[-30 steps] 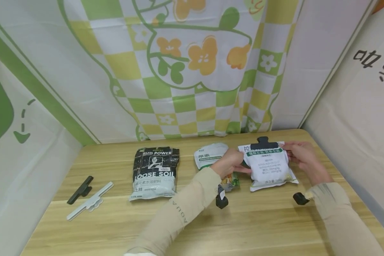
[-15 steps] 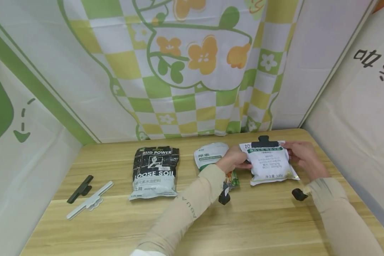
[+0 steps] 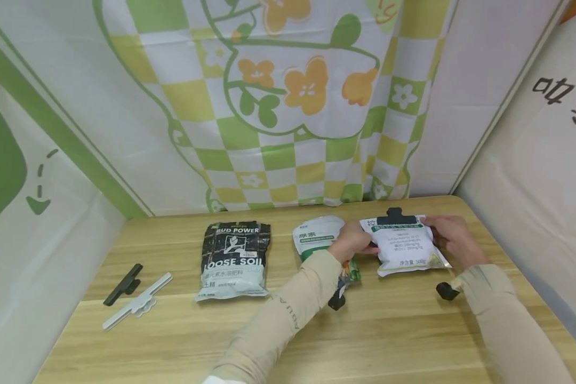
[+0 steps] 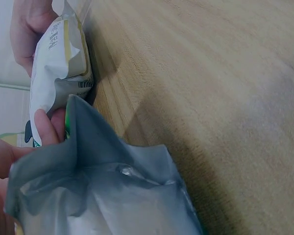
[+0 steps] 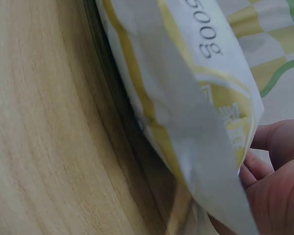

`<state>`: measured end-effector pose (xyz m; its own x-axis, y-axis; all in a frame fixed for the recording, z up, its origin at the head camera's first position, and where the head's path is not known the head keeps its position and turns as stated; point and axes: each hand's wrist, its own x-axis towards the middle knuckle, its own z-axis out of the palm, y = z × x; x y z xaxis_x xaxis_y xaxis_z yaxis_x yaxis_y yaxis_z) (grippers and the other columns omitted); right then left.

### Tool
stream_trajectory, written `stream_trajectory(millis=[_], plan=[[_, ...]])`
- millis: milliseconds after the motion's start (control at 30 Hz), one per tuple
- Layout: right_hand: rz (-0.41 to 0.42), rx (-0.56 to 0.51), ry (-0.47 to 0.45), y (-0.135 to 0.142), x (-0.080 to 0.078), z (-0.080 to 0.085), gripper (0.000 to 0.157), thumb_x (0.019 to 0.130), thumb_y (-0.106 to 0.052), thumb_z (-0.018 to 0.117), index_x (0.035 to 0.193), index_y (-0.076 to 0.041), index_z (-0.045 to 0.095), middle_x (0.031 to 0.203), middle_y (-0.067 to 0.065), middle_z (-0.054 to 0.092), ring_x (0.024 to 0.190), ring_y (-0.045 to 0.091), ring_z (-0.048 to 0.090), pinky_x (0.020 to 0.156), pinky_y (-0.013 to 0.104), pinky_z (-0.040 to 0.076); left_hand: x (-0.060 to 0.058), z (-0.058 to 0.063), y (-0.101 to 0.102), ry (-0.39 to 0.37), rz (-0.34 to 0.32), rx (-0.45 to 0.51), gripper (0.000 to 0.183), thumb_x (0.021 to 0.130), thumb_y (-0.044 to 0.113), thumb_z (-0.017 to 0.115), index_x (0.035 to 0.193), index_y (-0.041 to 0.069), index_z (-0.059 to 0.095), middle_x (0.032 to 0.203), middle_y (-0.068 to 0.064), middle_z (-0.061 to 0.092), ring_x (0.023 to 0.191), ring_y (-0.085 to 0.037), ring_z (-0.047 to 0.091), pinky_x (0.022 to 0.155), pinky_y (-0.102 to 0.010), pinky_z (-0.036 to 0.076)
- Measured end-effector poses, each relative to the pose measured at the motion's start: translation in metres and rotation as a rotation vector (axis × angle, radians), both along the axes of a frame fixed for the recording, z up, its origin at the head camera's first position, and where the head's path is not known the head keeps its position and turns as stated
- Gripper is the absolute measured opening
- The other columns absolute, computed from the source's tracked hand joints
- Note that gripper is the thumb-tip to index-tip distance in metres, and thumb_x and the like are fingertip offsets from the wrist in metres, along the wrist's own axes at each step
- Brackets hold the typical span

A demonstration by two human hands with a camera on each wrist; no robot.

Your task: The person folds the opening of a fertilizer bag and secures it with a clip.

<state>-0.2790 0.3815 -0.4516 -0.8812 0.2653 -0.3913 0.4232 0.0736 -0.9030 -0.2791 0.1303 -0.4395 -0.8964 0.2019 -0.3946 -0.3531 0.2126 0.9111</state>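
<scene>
A white 500 g bag (image 3: 405,250) lies at the table's back right, with a black bag clip (image 3: 396,217) across its top edge. My left hand (image 3: 351,240) holds the bag's left side, its fingers (image 4: 46,128) against the white film in the left wrist view. On the opposite side my right hand (image 3: 452,236) grips the upper right edge, thumb toward the printed face. A white and green pouch (image 3: 314,233) is partly covered by my left hand and forearm; its silvery bottom (image 4: 103,191) fills the lower part of the left wrist view.
To the left lies a black and grey LOOSE SOIL bag (image 3: 235,261). Two long bag clips, one black (image 3: 123,285) and one white (image 3: 137,302), rest near the left side of the wooden table (image 3: 365,341). A checked curtain (image 3: 278,160) hangs behind the table.
The white bag has shifted slightly back and to the right, its bottom edge now farther from me. My left hand has followed it rightward; my right hand keeps its hold.
</scene>
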Motion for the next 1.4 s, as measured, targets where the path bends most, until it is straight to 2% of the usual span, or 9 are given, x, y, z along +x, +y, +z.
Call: stream_trajectory(millis=[267, 433, 633, 700, 800, 867, 1033, 1200, 1400], plan=[[0.021, 0.042, -0.031, 0.005, 0.000, -0.003, 0.019, 0.102, -0.021, 0.069, 0.117, -0.011, 0.063, 0.074, -0.018, 0.070, 0.072, -0.001, 0.064, 0.070, 0.019, 0.057, 0.002, 0.003, 0.000, 0.048, -0.012, -0.096, 0.021, 0.098, -0.008, 0.057, 0.117, -0.010, 0.066, 0.105, -0.022, 0.074, 0.089, -0.030, 0.081, 0.076, -0.029, 0.066], [0.037, 0.044, -0.034, 0.007, 0.002, -0.004, 0.007, 0.104, -0.023, 0.065, 0.106, -0.016, 0.064, 0.073, -0.018, 0.069, 0.072, -0.001, 0.063, 0.070, 0.018, 0.057, 0.001, 0.005, -0.003, 0.042, -0.021, -0.119, 0.025, 0.097, -0.006, 0.058, 0.121, -0.009, 0.065, 0.104, -0.020, 0.075, 0.076, -0.021, 0.080, 0.077, -0.027, 0.065], [0.068, -0.053, 0.020, 0.012, 0.004, -0.005, 0.028, 0.106, -0.015, 0.059, 0.081, -0.025, 0.068, 0.070, -0.015, 0.072, 0.065, -0.002, 0.067, 0.065, 0.016, 0.060, 0.000, 0.012, -0.010, 0.048, -0.037, -0.087, 0.046, 0.099, 0.000, 0.051, 0.144, -0.009, 0.052, 0.148, -0.026, 0.059, 0.088, -0.025, 0.082, 0.100, -0.028, 0.059], [0.080, -0.065, 0.045, 0.014, 0.005, -0.005, 0.031, 0.106, -0.011, 0.058, 0.080, -0.025, 0.069, 0.070, -0.014, 0.073, 0.065, -0.001, 0.069, 0.066, 0.017, 0.061, 0.000, 0.015, -0.013, 0.052, -0.049, -0.048, 0.034, 0.101, 0.000, 0.049, 0.131, -0.012, 0.058, 0.157, -0.027, 0.050, 0.098, -0.029, 0.080, 0.102, -0.030, 0.056], [0.110, -0.038, 0.082, 0.016, 0.006, -0.004, 0.023, 0.106, -0.009, 0.055, 0.090, -0.017, 0.070, 0.073, -0.014, 0.073, 0.068, -0.001, 0.069, 0.069, 0.017, 0.061, -0.001, 0.017, -0.021, 0.041, -0.069, 0.016, 0.011, 0.101, 0.000, 0.049, 0.106, -0.003, 0.058, 0.154, -0.027, 0.051, 0.104, -0.032, 0.079, 0.093, -0.029, 0.054], [0.130, 0.002, 0.101, 0.017, 0.007, -0.002, 0.016, 0.107, -0.009, 0.053, 0.106, -0.007, 0.069, 0.074, -0.014, 0.073, 0.071, -0.002, 0.069, 0.072, 0.017, 0.062, -0.002, 0.019, -0.026, 0.026, -0.099, 0.049, 0.005, 0.102, 0.000, 0.050, 0.103, -0.001, 0.055, 0.144, -0.029, 0.056, 0.100, -0.032, 0.079, 0.086, -0.030, 0.058], [0.140, 0.156, 0.161, 0.017, 0.010, 0.008, 0.048, 0.109, -0.013, 0.051, 0.142, 0.021, 0.046, 0.076, -0.020, 0.069, 0.075, -0.007, 0.069, 0.079, 0.018, 0.063, -0.005, 0.028, -0.043, 0.047, -0.163, 0.096, 0.033, 0.103, 0.002, 0.053, 0.130, -0.015, 0.061, 0.123, -0.035, 0.067, 0.074, -0.020, 0.072, 0.090, -0.037, 0.066], [0.117, 0.200, 0.224, 0.011, 0.017, 0.023, 0.052, 0.109, -0.014, 0.049, 0.144, 0.024, 0.041, 0.077, -0.025, 0.067, 0.076, -0.010, 0.068, 0.080, 0.015, 0.062, -0.004, 0.039, -0.066, 0.073, -0.172, 0.115, 0.030, 0.106, 0.008, 0.056, 0.124, -0.011, 0.070, 0.106, -0.025, 0.077, 0.083, -0.023, 0.077, 0.090, -0.038, 0.065], [0.159, 0.125, 0.329, 0.003, 0.021, 0.036, 0.048, 0.109, -0.018, 0.054, 0.136, 0.021, 0.053, 0.081, -0.022, 0.074, 0.081, -0.006, 0.073, 0.079, 0.016, 0.062, -0.005, 0.049, -0.091, 0.057, -0.158, 0.148, 0.035, 0.108, 0.012, 0.054, 0.140, -0.001, 0.064, 0.123, -0.027, 0.074, 0.095, -0.030, 0.079, 0.101, -0.043, 0.062]])
